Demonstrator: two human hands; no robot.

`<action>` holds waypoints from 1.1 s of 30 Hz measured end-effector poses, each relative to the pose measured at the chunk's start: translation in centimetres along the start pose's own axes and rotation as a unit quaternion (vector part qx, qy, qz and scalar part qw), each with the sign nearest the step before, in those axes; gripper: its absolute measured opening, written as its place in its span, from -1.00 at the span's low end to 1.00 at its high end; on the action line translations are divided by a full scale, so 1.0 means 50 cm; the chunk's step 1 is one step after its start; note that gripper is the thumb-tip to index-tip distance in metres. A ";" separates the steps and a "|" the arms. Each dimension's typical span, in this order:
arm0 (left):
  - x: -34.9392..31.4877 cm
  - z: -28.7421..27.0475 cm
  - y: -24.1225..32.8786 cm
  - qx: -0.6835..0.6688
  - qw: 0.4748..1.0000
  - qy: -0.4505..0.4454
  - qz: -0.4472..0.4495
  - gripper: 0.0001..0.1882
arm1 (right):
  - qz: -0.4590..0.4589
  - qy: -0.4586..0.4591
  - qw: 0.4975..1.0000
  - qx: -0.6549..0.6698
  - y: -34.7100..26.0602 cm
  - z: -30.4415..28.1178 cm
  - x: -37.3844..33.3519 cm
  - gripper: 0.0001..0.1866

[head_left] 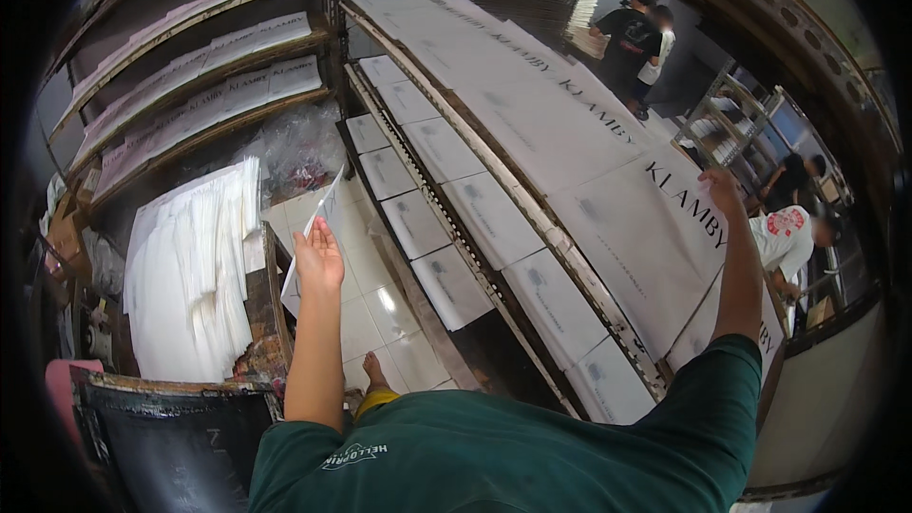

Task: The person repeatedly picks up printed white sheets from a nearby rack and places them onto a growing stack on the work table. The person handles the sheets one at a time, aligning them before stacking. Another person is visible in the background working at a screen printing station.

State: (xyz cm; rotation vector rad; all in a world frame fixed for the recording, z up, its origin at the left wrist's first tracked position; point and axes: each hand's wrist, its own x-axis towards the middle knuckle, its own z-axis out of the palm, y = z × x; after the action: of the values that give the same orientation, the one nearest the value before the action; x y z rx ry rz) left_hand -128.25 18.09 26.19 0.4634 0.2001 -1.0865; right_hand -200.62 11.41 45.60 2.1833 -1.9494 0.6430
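Observation:
My left hand (321, 255) is raised over the gap between the stack and the rack, its fingers closed on a thin white sheet (328, 199) seen almost edge-on. Out to the right, my right hand (724, 192) has its fingers bent together at the far edge of a large white sheet (636, 218) with black lettering. That sheet lies flat on the sloping top shelf, in a row of similar ones. To the left of my left hand, a thick pile of white sheets (185, 271) rests in uneven layers on a wooden table.
Below the top shelf, lower rack tiers (470, 190) hold more printed sheets. Wooden shelves (209, 57) with sheets line the left wall. A dark-framed screen or panel (171, 446) stands at lower left. Clear plastic (294, 147) lies behind the pile. Several people (632, 43) are farther off at right.

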 end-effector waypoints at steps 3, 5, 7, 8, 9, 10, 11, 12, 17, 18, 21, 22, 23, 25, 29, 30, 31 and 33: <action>-0.012 -0.014 0.003 0.013 1.000 -0.016 0.007 -0.53 | 0.056 0.028 0.998 0.008 -0.018 0.004 -0.001 -0.61; -0.018 -0.020 0.002 0.009 0.999 -0.035 0.014 -0.53 | 0.045 0.039 0.998 0.007 -0.008 0.015 0.006 -0.62; -0.021 -0.024 0.000 0.009 1.000 -0.027 0.004 -0.53 | 0.049 0.035 0.998 0.009 0.027 0.024 0.024 -0.64; -0.022 -0.026 -0.001 0.004 1.000 -0.028 -0.001 -0.53 | 0.021 0.025 0.999 0.040 0.054 0.030 0.032 -0.64; -0.022 -0.028 -0.003 0.004 1.000 -0.029 -0.002 -0.54 | 0.023 0.013 0.998 0.057 0.084 0.038 0.039 -0.65; -0.021 -0.031 -0.004 0.001 0.999 -0.032 -0.006 -0.54 | 0.025 0.000 0.997 0.075 0.118 0.044 0.045 -0.65; -0.021 -0.035 -0.005 -0.003 0.999 -0.034 -0.008 -0.54 | -0.013 0.009 0.998 0.059 0.154 0.050 0.048 -0.67; -0.019 -0.038 -0.007 -0.003 0.999 -0.031 -0.013 -0.55 | -0.055 0.018 0.997 0.044 0.188 0.055 0.058 -0.69; -0.006 -0.032 -0.032 -0.034 0.999 -0.028 0.006 -0.65 | 0.027 -0.136 0.920 -0.365 0.261 0.065 0.133 -0.68; -0.006 -0.025 -0.038 -0.083 0.996 -0.015 -0.006 -0.64 | -0.042 -0.096 0.939 -0.328 0.236 0.079 0.179 -0.67; 0.008 0.017 -0.032 -0.091 0.995 0.022 -0.029 -0.67 | -0.221 -0.001 0.970 -0.101 0.081 0.114 0.326 -0.64; 0.012 0.023 -0.023 -0.094 0.995 0.030 -0.018 -0.61 | -0.299 0.016 0.954 -0.025 -0.006 0.131 0.374 -0.63; 0.017 0.028 -0.020 -0.093 0.995 0.023 -0.011 -0.60 | -0.383 0.028 0.922 0.042 -0.094 0.136 0.397 -0.62; 0.042 0.031 0.006 -0.076 0.997 0.002 -0.012 -0.62 | -0.532 0.069 0.834 0.126 -0.329 0.145 0.418 -0.60; 0.072 0.028 0.000 -0.057 0.998 -0.018 -0.037 -0.62 | -0.607 0.136 0.767 0.156 -0.848 0.130 0.293 -0.45; 0.080 0.024 0.007 -0.062 0.997 -0.019 -0.039 -0.62 | -0.641 0.156 0.737 0.146 -0.957 0.109 0.244 -0.41; 0.088 0.028 0.017 -0.059 0.997 -0.022 -0.035 -0.62 | -0.678 0.183 0.699 0.133 -1.039 0.079 0.190 -0.48; 0.105 0.021 0.039 -0.060 0.998 -0.023 -0.021 -0.62 | -0.717 0.231 0.651 0.091 -1.159 0.019 0.104 -0.63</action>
State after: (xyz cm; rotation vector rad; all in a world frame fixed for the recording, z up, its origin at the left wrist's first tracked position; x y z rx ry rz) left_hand -124.16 14.12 25.66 0.3274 0.2353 -1.1190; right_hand -143.64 14.85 56.87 2.3950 0.3617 0.8411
